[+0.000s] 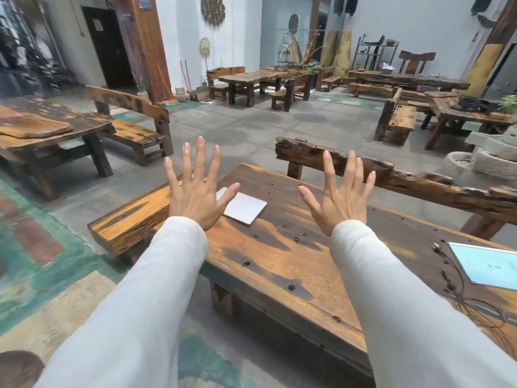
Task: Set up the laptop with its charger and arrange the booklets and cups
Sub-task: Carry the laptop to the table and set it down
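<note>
A closed silver laptop (246, 208) lies flat near the far left end of the dark wooden table (279, 256). My left hand (195, 189) is raised above the table with fingers spread, its thumb overlapping the laptop's left corner in view. My right hand (340, 197) is held up the same way, to the right of the laptop, empty. A light blue booklet (489, 266) lies at the table's right edge. A thin dark cable (458, 287) with a metal plug runs beside it. No cups are in view.
A rough wooden bench back (363, 169) stands behind the table, and a low bench (131, 222) sits at its left end. More wooden tables and benches (251, 79) fill the hall. Stone troughs (492, 155) are stacked at the right.
</note>
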A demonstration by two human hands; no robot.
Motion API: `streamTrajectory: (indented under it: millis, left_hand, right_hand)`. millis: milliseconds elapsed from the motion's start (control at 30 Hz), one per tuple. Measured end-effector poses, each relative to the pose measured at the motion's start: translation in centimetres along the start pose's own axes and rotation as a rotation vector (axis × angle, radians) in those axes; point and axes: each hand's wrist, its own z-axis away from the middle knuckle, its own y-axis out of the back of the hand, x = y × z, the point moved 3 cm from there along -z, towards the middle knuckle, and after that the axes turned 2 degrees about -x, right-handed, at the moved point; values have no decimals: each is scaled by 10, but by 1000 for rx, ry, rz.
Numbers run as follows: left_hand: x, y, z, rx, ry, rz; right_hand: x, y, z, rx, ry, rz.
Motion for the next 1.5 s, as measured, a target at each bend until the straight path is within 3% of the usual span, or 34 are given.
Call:
streamTrajectory:
  millis: [233, 467, 1033, 1500]
  left_hand:
    - [-71, -44, -30, -76, 14, -25]
    - [-102, -98, -43, -155, 47, -17]
    - [-128, -257, -146, -309, 183, -78]
    - [-157, -364, -185, -407, 208, -54]
  right_hand:
    - [-74, -51, -39, -28, 23, -39]
    - [-102, -103, -67, -61, 37, -46]
    - [-131, -281, -208, -182, 66, -158]
    - [-149, -393, -258, -316, 59, -94]
